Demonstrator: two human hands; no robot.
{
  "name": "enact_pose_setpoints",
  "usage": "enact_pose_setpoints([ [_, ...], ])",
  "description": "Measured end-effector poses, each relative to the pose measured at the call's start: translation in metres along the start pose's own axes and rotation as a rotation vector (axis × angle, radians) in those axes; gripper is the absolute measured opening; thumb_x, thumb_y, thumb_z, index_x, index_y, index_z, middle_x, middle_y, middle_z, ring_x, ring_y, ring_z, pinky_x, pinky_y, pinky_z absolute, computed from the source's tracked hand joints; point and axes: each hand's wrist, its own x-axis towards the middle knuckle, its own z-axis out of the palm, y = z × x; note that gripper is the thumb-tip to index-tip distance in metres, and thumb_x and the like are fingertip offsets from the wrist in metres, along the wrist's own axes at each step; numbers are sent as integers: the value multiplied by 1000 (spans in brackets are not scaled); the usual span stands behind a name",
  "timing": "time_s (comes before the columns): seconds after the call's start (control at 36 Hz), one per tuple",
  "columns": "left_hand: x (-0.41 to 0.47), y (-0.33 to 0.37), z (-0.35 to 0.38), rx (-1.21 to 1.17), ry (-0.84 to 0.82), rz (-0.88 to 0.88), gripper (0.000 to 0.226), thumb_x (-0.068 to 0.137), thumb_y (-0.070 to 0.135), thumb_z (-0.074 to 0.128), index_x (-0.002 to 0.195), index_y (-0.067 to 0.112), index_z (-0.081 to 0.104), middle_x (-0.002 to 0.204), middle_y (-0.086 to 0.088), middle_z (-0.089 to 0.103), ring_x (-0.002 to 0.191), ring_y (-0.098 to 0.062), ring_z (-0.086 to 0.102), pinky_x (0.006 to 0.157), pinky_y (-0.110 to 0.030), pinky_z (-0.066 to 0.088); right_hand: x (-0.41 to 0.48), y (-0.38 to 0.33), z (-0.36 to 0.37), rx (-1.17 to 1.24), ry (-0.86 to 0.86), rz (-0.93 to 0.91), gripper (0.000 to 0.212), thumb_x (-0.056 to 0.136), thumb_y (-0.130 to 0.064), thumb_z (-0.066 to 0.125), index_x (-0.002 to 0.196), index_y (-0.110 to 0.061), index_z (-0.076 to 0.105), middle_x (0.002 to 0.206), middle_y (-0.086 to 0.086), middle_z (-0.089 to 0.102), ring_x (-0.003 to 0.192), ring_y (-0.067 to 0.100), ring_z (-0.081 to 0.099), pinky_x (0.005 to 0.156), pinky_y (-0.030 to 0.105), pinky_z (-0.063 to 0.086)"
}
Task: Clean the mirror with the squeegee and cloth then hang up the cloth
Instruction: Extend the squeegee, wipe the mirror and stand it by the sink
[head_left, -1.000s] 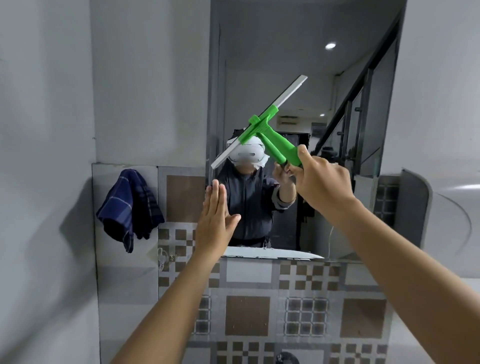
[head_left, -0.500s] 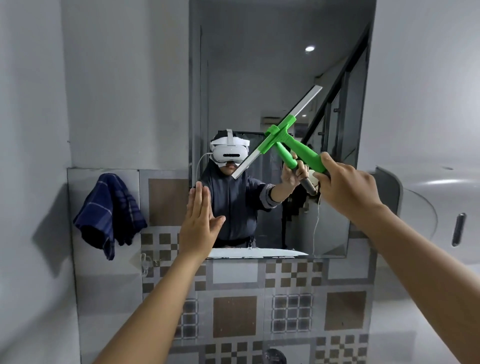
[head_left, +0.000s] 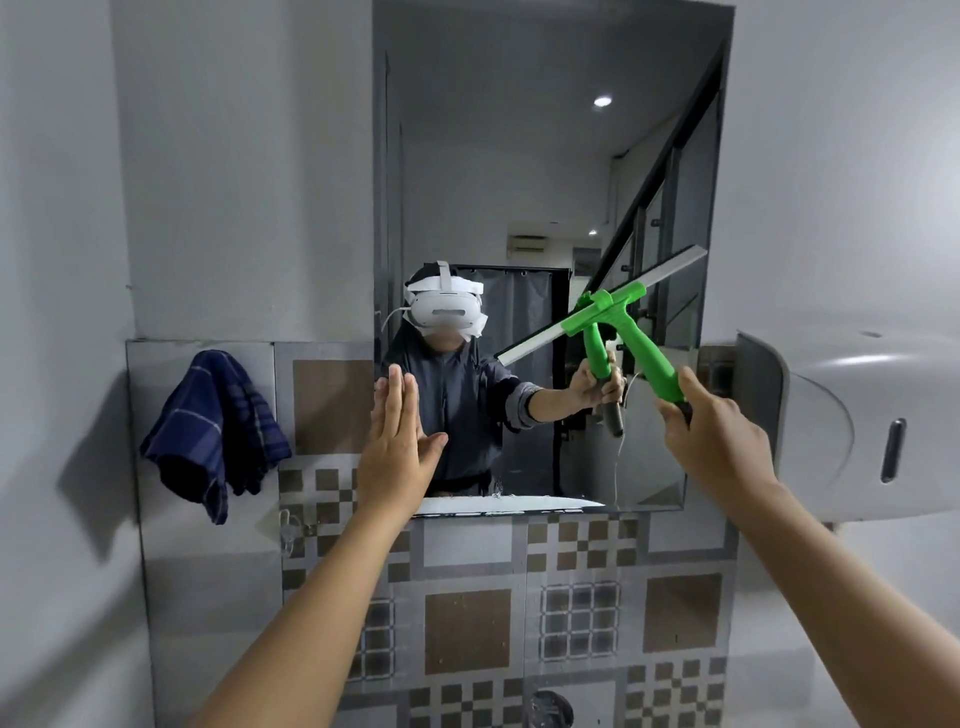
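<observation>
A tall wall mirror (head_left: 519, 156) hangs ahead of me. My right hand (head_left: 711, 436) grips the green handle of a squeegee (head_left: 631, 325); its grey blade lies slanted against the glass in the mirror's lower right part. My left hand (head_left: 397, 452) is raised flat, fingers together and pointing up, at the mirror's lower left corner, holding nothing. A dark blue checked cloth (head_left: 218, 431) hangs on the tiled wall to the left of the mirror.
A white wall-mounted dispenser (head_left: 852, 421) juts out on the right, close to my right hand. Patterned brown and grey tiles (head_left: 467, 629) cover the wall below the mirror. Plain grey walls stand on both sides.
The squeegee has slid to the right and down across the glass with my right hand. My view has risen, showing more of the mirror's top. The left hand stays flat at the lower left corner.
</observation>
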Motion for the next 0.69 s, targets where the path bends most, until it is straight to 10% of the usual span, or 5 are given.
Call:
enact_pose_setpoints([
  [0.22, 4, 2, -4, 14, 6, -11, 84, 87, 27, 61, 145, 8, 5, 154, -6, -4, 142, -23, 0, 112, -44, 27, -41, -6, 29, 150, -61, 132, 47, 95, -27, 45, 137, -7, 35, 81, 12, 56, 58, 26, 51, 47, 28, 34],
  [0.42, 61, 6, -34, -7, 122, 62, 67, 95, 28, 48, 146, 6, 11, 156, -8, 4, 143, -16, 0, 113, -23, 1, -59, -14, 50, 235, -20, 213, 50, 94, -30, 45, 138, -9, 35, 88, 13, 64, 63, 25, 56, 48, 28, 40],
  [0.69, 141, -1, -54, 169, 132, 228, 66, 94, 7, 48, 146, 7, 8, 156, -6, 1, 143, -16, 0, 108, -23, 9, -68, -29, 73, 329, 33, 283, 47, 95, -31, 43, 137, -11, 36, 90, 11, 65, 65, 24, 50, 45, 27, 29],
])
